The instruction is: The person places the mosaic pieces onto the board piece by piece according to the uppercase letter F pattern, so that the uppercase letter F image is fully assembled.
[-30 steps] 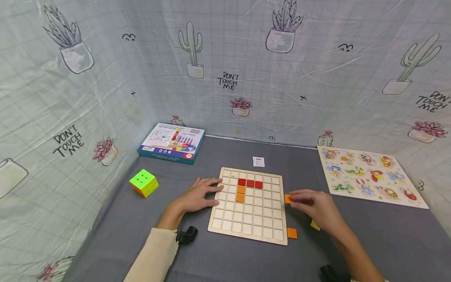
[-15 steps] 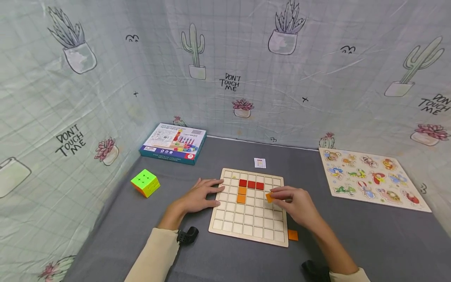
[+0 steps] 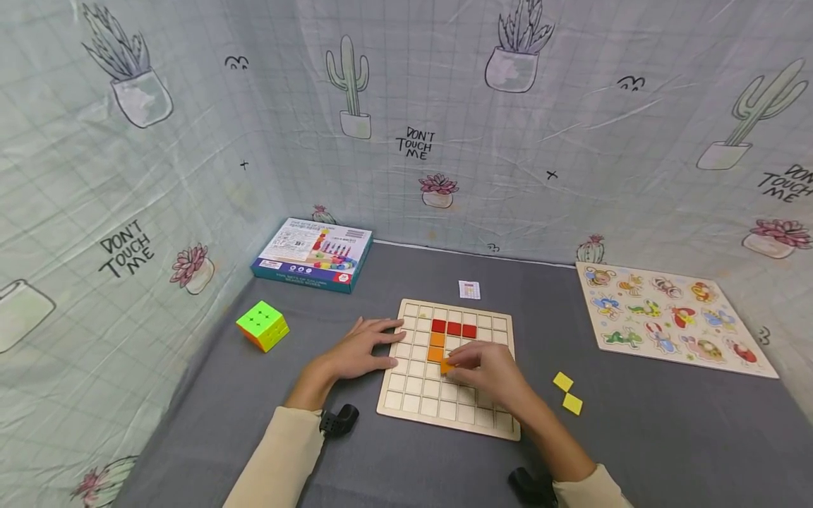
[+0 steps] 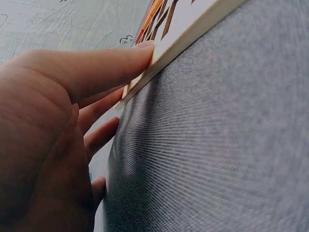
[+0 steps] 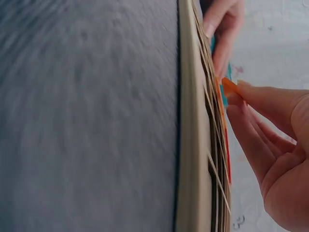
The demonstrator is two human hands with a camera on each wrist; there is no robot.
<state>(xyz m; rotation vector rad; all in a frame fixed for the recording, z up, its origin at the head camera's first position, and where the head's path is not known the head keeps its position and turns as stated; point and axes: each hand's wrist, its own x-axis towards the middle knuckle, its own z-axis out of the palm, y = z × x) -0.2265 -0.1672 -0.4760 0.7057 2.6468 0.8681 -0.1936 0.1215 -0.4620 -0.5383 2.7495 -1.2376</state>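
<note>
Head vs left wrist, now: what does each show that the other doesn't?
Head only: right hand pinching an orange tile at the board, two yellow tiles, cube, card, insect puzzle.

Left wrist only: palm side of the left hand, thickness of the board's left edge.

Both: left hand touching the board, red tiles, grey cloth.

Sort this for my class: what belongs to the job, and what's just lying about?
In the work:
grid board, touched by the left hand
orange tile, pinched by the right hand
red tiles and placed orange tiles
yellow tiles and small card, probably

Just lying about, it seems:
colored cube
flat box
insect board
</note>
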